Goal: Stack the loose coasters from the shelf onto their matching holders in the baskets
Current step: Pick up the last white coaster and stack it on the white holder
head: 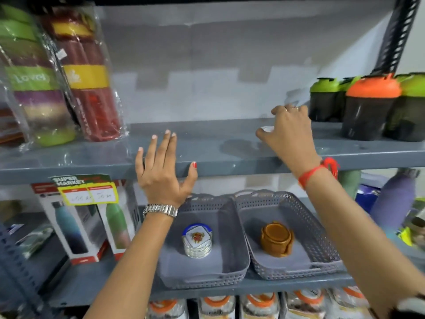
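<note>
My right hand reaches onto the upper grey shelf and its fingers close around a small white coaster, mostly hidden under the palm. My left hand rests open against the shelf's front edge, fingers spread, holding nothing. On the lower shelf stand two grey perforated baskets. The left basket holds a stack of white and blue coasters in a silver holder. The right basket holds a brown holder with brown coasters.
Shaker bottles with green and orange lids stand at the shelf's right end, close to my right hand. Wrapped stacks of coloured containers fill the left end. Boxed bottles and a yellow price tag sit lower left.
</note>
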`<act>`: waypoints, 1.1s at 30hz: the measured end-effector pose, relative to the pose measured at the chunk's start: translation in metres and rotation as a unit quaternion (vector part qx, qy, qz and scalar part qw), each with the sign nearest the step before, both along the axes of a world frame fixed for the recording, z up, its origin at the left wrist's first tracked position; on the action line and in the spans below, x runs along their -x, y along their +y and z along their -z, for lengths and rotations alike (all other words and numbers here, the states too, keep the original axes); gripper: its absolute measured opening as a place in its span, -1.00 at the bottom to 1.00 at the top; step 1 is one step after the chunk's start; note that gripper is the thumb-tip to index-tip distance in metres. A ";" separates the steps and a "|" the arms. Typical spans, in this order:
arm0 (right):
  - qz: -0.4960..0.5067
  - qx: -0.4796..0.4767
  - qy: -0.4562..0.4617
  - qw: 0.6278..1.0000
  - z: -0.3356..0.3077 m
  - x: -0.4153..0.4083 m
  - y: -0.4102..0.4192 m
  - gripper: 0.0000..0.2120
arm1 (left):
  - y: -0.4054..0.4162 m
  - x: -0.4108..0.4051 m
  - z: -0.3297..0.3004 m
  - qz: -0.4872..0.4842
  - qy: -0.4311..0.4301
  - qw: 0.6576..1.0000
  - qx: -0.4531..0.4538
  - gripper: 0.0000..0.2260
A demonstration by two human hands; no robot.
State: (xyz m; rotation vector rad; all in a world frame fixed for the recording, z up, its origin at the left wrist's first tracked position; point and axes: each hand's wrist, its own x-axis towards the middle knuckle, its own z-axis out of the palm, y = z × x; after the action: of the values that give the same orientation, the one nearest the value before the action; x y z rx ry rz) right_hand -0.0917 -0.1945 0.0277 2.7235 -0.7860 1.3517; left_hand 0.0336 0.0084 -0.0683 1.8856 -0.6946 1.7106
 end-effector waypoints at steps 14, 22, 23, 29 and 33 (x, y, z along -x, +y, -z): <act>-0.021 -0.210 0.195 0.958 -0.023 -0.030 -0.076 -0.24 | 0.006 0.008 -0.003 0.009 0.052 0.998 -0.025 -0.44; -0.030 -0.206 0.153 0.966 -0.019 -0.024 -0.062 -0.37 | 0.005 0.011 -0.005 0.011 0.067 0.997 -0.032 -0.44; -0.029 -0.185 0.141 0.972 -0.019 -0.022 -0.053 -0.39 | 0.006 0.011 -0.005 0.012 0.069 0.997 -0.032 -0.45; -0.087 -0.039 0.034 0.995 -0.013 -0.008 0.011 -0.14 | 0.005 0.010 -0.005 0.018 0.075 0.996 -0.034 -0.45; -0.162 0.017 -0.147 0.976 -0.009 0.019 0.062 0.01 | 0.006 0.009 -0.005 0.020 0.067 0.997 -0.035 -0.46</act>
State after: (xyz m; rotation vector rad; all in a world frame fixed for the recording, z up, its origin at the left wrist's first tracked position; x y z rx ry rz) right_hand -0.1104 -0.1328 0.0365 2.7474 -0.3222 1.8417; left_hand 0.0246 0.0147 -0.0633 2.0009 -0.7430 1.5371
